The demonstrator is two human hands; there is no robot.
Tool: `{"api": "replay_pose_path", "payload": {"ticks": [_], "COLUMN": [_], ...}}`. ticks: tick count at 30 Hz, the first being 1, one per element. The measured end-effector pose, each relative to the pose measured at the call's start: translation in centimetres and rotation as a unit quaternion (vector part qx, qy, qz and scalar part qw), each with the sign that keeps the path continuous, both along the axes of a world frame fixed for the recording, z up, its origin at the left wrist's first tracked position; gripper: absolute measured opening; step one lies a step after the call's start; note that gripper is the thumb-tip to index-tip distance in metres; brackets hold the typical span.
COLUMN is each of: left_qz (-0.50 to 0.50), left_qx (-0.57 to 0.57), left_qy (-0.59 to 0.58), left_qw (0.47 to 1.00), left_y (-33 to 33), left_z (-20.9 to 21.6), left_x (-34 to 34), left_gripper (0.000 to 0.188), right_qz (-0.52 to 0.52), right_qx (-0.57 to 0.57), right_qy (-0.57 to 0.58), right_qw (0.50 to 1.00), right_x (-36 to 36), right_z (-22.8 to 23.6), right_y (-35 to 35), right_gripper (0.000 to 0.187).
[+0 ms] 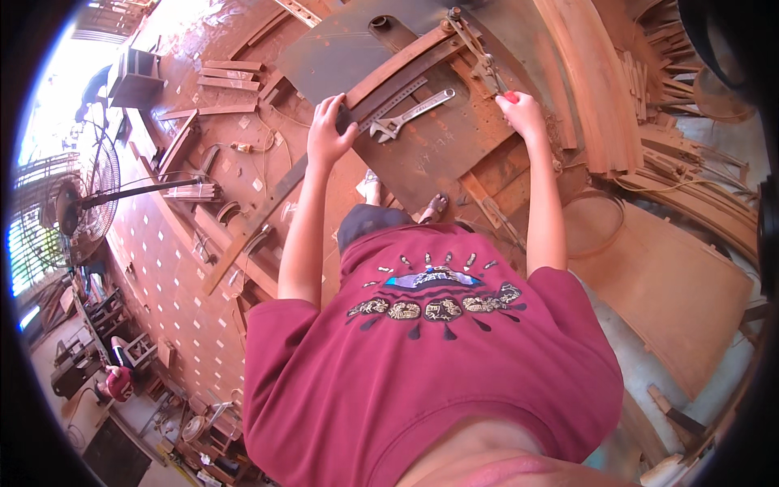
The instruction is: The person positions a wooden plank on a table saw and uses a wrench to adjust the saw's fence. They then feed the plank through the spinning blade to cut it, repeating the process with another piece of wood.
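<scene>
- Rusty steel plate forming the desk [454,154], lying tilted across the upper middle of the view.
- Long wooden strip [381,77] lying diagonally across the desk, running from lower left up toward a metal clamp fixture [475,49] at the far edge.
- Left hand [327,130] closing over the lower end of the wooden strip, fingers curling around its edge and pressing down on it.
- Right hand [523,114] gripping a red-tipped handle [510,96] at the right edge of the desk, fingers wrapping shut around it.
- Steel ruler [393,101] lying alongside the wooden strip, just beside the left hand.
- Adjustable wrench [410,115] resting on the desk between the two hands, touching neither.
- Curved wooden slats [596,89] stacking up to the right of the desk.
- Standing fan [77,207] sitting on the tiled floor [162,276], well apart at far left.
</scene>
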State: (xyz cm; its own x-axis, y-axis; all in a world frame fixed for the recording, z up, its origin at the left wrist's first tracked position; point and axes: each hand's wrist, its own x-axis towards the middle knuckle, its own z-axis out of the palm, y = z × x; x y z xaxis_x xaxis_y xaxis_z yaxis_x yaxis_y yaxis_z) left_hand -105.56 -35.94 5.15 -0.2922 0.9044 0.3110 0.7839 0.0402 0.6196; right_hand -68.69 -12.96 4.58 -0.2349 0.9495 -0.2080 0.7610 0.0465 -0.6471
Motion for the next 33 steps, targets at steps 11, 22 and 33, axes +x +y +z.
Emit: {"api": "replay_pose_path", "payload": {"ticks": [11,22,33], "left_qz": [-0.015,-0.019,-0.004], "left_qx": [-0.016,0.015,0.047], "left_qy": [0.062,0.091,0.120], "left_qw": [0.998,0.996,0.992], "left_y": [-0.5,0.9,2.8], "left_z": [0.8,0.1,-2.8], "left_x": [2.9,1.6,-2.2], "left_gripper": [0.065,0.060,0.053], "right_qz": [-0.079,-0.088,-0.075], "right_qx": [0.121,0.226,0.323], "right_qy": [-0.181,-0.288,-0.259], "right_qw": [0.973,0.926,0.907], "right_x": [0.0,-2.4,-5.0], "right_z": [4.5,4.2,0.5], "right_y": [-4.2,-3.9,-2.6], "right_gripper": [0.031,0.023,0.021]}}
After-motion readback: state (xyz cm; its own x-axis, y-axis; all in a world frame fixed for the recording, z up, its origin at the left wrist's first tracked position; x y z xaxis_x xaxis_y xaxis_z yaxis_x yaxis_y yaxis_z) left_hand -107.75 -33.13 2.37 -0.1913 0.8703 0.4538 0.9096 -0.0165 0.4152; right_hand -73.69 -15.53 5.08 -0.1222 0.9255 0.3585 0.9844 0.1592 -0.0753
